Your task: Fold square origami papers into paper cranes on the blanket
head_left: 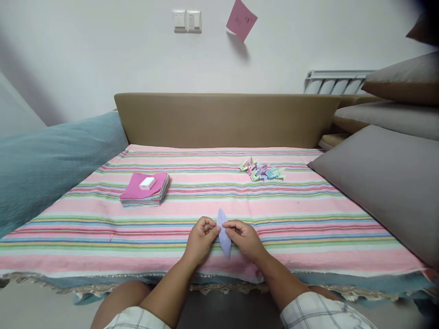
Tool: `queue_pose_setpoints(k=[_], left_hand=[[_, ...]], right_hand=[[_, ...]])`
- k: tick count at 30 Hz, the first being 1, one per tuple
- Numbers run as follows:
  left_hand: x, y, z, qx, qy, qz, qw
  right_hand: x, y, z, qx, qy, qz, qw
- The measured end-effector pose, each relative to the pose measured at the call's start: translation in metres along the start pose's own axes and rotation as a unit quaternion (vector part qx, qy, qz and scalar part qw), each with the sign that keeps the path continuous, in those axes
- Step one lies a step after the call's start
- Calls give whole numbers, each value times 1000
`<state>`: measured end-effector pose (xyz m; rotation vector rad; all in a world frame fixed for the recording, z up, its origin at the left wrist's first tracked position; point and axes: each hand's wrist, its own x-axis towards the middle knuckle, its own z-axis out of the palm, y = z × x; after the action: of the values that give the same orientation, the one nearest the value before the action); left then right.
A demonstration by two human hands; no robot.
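Note:
A pale lilac folded paper piece (224, 234), long and pointed at both ends, stands upright between my two hands near the front edge of the striped bed cover (308, 219). My left hand (201, 240) pinches its left side with curled fingers. My right hand (244, 237) pinches its right side, fingers closed on the fold. Farther back on the left lies a stack of coloured paper squares (146, 189) with a pink sheet on top and a small white block (147, 183) resting on it. At the back right sits a pile of several small folded paper figures (262, 171).
A teal blanket (51, 160) rises along the left side. Grey cushions (387, 178) are stacked along the right. A tan headboard (222, 119) closes the back, below a wall with switches (187, 21) and a pink note (241, 19).

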<state>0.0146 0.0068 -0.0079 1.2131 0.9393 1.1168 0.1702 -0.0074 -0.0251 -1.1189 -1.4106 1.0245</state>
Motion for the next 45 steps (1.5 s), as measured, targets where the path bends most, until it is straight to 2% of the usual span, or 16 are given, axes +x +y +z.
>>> queue_pose_setpoints(k=[2,5,9,13,16,20,24,28,39,45], left_hand=[[1,-1,-4,91,-10,14,996],[1,1,-7,259,-10,30,965],[-3,7,-7,473,-28,79,877],[-5,7,-8,603,-31,160,781],[-4,3,-8,621,-25,230,749],[-1,0,-10,585,-60,286,757],[-1,6,-17,565,-121,250,777],[-6,17,-22,551,-161,227,787],[-3,12,-22,554,-133,255,782],[2,9,-22,543,-118,235,797]], right_hand=[[0,-3,-3,-56,-13,-3,998],[-1,-8,-7,-189,-35,-83,978],[-1,-8,-9,-287,-66,-150,944],[1,0,-8,-328,-63,-178,926],[2,3,-7,-343,-26,-191,919],[2,2,-11,-334,-55,-227,913],[2,-1,-20,-327,-101,-245,907],[2,-5,-28,-321,-143,-228,908],[2,-7,-30,-318,-151,-221,910],[5,-6,-28,-321,-142,-220,910]])
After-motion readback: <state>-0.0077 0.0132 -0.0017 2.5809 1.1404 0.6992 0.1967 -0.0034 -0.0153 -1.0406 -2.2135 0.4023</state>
